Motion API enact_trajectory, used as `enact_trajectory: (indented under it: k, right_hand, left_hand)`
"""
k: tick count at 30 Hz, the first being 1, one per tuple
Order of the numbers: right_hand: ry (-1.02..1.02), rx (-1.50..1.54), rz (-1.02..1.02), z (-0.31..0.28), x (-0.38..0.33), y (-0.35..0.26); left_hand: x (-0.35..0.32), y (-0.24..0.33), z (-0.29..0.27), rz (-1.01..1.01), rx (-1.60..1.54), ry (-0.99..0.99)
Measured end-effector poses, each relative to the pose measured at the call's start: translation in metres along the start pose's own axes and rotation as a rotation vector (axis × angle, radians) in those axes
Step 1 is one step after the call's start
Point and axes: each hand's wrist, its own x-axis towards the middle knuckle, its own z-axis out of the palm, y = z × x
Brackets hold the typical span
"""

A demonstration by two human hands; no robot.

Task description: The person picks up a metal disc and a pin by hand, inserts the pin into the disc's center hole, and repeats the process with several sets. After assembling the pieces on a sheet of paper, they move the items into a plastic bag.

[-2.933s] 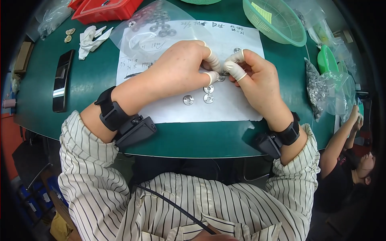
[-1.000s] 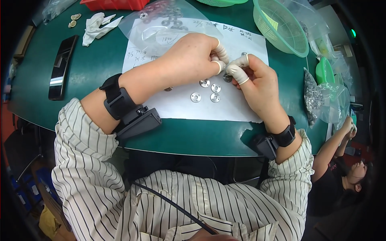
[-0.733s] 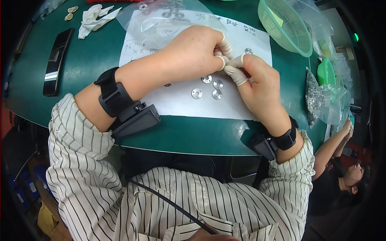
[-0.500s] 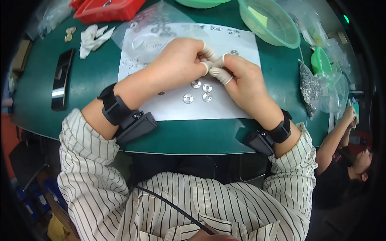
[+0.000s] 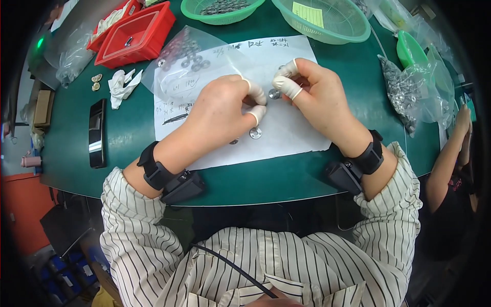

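My left hand (image 5: 225, 105), with white finger cots on thumb and forefinger, hovers over a white paper sheet (image 5: 286, 146) with handwriting. Its two tips stand apart, and I see nothing between them. Opposite it, my right hand (image 5: 322, 100) has its covered thumb and forefinger pressed together; whatever they pinch is hidden. Just below those fingertips is a small round metal disc (image 5: 274, 94). Another metal disc (image 5: 255, 133), with holes, lies on the paper under my left thumb. Part of a further disc (image 5: 234, 141) shows beside my left wrist.
A clear plastic bag (image 5: 189, 59) of discs overlaps the paper's far left. Beyond stand a red tray (image 5: 135, 33), a green basket of parts (image 5: 222, 19) and a green basket (image 5: 332, 25) with a yellow slip. A phone (image 5: 97, 133) lies left, a bag of metal parts (image 5: 401, 97) right.
My hands, together before, have moved apart, the left fingers opening. The view has shifted, so the far baskets show more fully. Fewer loose discs are visible below my hands.
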Motion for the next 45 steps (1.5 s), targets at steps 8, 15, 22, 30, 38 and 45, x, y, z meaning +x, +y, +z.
enact_trajectory:
  k: [8,15,22,30,38,45]
  right_hand:
    - [-0.050,-0.134,-0.062,0.002,-0.005,0.003]
    - [-0.076,-0.237,-0.126,0.006,-0.006,0.005]
    - [-0.088,-0.538,-0.385,0.008,-0.005,0.002]
    - [-0.069,-0.455,-0.349,0.008,-0.005,0.002]
    - [-0.073,-0.238,-0.114,0.013,-0.001,0.000]
    - [-0.083,-0.438,-0.270,0.016,0.001,-0.001]
  left_hand:
    - [-0.001,-0.014,0.001,0.039,-0.182,0.005]
    - [0.001,-0.013,0.001,0.120,0.005,-0.029]
    - [0.002,-0.011,-0.003,0.079,-0.052,-0.019]
    - [0.002,-0.011,-0.002,0.024,-0.116,-0.039]
    - [0.003,-0.010,-0.004,-0.019,-0.114,-0.033]
    - [0.003,-0.011,-0.008,-0.004,-0.099,-0.023]
